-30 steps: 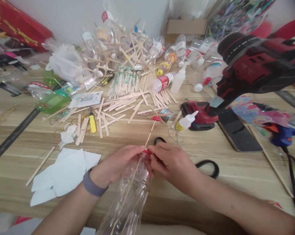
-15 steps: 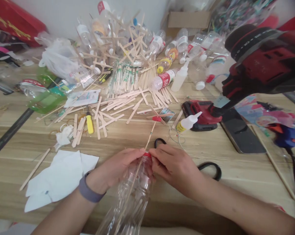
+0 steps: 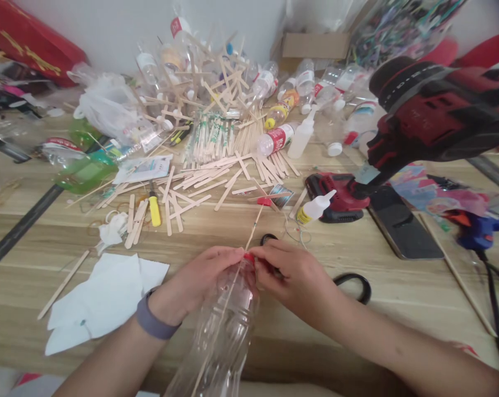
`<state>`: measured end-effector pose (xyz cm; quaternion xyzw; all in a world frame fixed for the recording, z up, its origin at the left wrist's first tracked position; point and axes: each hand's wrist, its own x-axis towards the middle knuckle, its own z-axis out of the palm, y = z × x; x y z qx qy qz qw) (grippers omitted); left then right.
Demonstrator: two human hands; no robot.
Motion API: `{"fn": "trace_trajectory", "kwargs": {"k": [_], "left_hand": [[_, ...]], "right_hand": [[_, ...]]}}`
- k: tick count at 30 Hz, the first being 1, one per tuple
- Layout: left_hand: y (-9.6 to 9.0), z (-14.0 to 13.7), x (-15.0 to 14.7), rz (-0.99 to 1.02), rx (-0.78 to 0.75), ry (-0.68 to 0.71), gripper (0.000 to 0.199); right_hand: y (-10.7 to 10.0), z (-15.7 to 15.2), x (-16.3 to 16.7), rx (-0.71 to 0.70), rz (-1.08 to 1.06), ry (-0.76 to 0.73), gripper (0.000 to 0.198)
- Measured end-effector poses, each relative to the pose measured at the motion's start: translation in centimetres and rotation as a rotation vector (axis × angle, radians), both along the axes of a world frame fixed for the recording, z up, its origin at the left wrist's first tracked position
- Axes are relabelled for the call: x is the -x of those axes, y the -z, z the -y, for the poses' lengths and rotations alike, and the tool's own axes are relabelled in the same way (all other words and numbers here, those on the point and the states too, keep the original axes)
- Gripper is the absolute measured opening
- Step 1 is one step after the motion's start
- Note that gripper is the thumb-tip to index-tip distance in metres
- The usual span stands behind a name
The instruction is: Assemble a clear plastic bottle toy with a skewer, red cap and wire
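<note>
The right hand's thumb and forefinger are pinched together on the smooth red plastic ring at the neck of a clear plastic bottle. The left hand is clamped round the other side of that neck, thumb at the rim. The bottle, ribbed, glossy and see-through, tilts between the forearms, its neck pointing away from the person. One slender wooden stick follows its length and juts past the neck towards a small red plastic cap; whether the stick runs inside the bottle or along its outer wall is hard to make out through the shiny plastic.

One matte grey band circles the left wrist. Two black oval scissor handles show by the right hand, the nearer partly hidden. Further out, one spool of thin wire lies behind one small white glue bottle with a pointed nozzle. To the left are one yellow-handled tool, flat round-ended craft sticks and creased white paper. To the right stand one bulky red-and-black power drill, one flat dark phone and one blue glue gun
</note>
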<state>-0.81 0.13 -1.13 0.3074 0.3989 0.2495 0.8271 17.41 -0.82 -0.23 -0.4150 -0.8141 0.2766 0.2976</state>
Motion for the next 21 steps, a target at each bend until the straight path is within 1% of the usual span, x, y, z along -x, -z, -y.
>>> {"fn": "trace_trajectory", "kwargs": {"k": [3,5,7,11,14,16,18,21], "left_hand": [[-0.10,-0.01,-0.05,0.011,-0.009,-0.001,0.029],[-0.22,0.02,-0.06,0.003,-0.023,0.013,0.036],[-0.31,0.04,-0.02,-0.006,-0.023,0.029,0.039],[-0.31,0.07,0.19,-0.039,0.012,0.048,0.038],[-0.29,0.12,0.29,-0.039,0.027,0.050,0.039],[-0.34,0.15,0.26,-0.035,0.037,0.038,0.041],[-0.41,0.17,0.19,-0.022,0.075,0.051,0.045],[-0.32,0.13,0.17,0.097,0.210,0.145,0.047]], "right_hand": [[-0.10,-0.06,-0.03,0.050,-0.008,-0.005,0.021],[-0.07,-0.13,-0.13,0.046,-0.015,-0.027,0.022],[0.04,-0.21,-0.27,0.013,-0.020,-0.039,0.023],[0.41,-0.29,-0.50,-0.077,0.003,-0.049,0.025],[0.68,-0.29,-0.57,-0.146,0.015,-0.048,0.025],[0.80,-0.30,-0.61,-0.169,0.019,-0.042,0.025],[0.84,-0.40,-0.68,-0.185,0.021,-0.032,0.024],[0.81,-0.75,-0.83,-0.207,0.021,-0.001,0.020]]}}
